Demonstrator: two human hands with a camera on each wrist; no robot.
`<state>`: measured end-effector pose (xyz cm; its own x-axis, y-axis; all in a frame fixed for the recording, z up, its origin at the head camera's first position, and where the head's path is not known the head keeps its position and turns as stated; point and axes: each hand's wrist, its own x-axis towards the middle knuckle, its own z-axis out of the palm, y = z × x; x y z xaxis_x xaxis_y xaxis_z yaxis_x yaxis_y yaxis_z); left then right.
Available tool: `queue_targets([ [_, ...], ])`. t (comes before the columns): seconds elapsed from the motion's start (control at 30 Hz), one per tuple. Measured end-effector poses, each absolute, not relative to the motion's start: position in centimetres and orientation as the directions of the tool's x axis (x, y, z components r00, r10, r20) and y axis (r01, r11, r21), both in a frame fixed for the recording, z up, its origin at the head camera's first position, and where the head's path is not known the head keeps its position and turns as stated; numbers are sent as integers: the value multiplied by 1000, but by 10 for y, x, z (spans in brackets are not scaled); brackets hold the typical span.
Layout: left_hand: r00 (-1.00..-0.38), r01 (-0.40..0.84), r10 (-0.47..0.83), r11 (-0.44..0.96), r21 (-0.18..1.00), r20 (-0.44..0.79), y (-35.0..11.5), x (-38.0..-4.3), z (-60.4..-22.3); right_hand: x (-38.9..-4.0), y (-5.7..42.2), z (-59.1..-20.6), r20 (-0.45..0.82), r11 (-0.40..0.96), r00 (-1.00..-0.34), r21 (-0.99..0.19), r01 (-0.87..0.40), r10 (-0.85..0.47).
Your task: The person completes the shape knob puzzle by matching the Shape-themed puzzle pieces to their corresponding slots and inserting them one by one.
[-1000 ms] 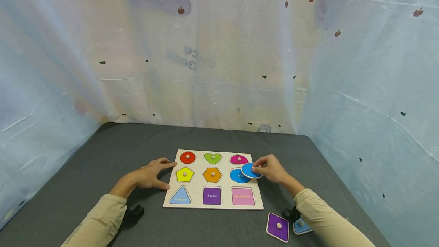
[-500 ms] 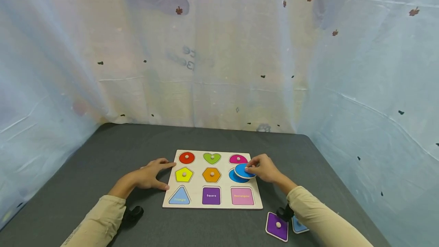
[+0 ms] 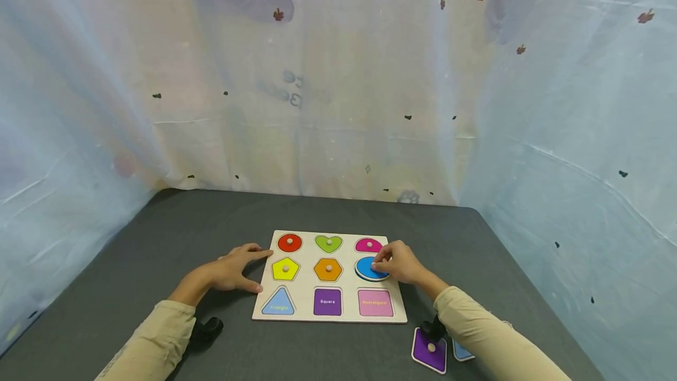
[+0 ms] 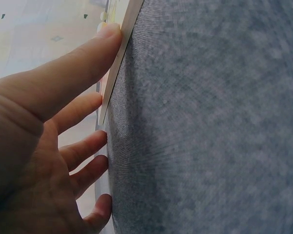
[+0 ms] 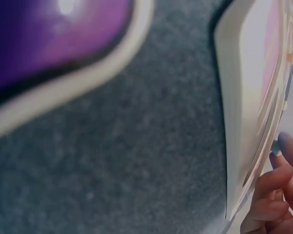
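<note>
A wooden knob puzzle board lies on the dark cloth. My right hand pinches the knob of a blue oval puzzle piece, which lies over the oval slot, slightly off it, with a rim showing. At the board's left edge my left hand is spread, thumb and forefinger touching the edge; the left wrist view shows the thumb against it. Red circle, green heart, magenta half-round, yellow pentagon and orange hexagon pieces sit in their slots. Printed triangle, square and rectangle shapes in the front row carry no knobs.
A purple square piece with a knob lies near the right forearm, a black wrist camera overlapping it. Beside it a light blue piece is partly hidden by the sleeve. Pale plastic sheeting hangs behind the table.
My right hand has moved left and down with the blue oval piece, from the board's right edge onto the oval slot. The left hand stays at the board's edge.
</note>
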<state>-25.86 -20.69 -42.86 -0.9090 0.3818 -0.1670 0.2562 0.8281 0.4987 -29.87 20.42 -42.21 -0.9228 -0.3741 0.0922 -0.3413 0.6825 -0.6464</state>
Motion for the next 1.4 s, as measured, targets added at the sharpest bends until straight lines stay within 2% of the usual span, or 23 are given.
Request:
queue_targets([
  [0.7, -900, 271, 402, 818, 507, -167, -208, -261, -427, -303, 201, -428, 28, 695, -936, -662, -279, -350],
  [1.4, -897, 276, 408, 817, 507, -169, -208, -260, -427, -301, 220, -414, 24, 611, -878, -710, -352, -478],
])
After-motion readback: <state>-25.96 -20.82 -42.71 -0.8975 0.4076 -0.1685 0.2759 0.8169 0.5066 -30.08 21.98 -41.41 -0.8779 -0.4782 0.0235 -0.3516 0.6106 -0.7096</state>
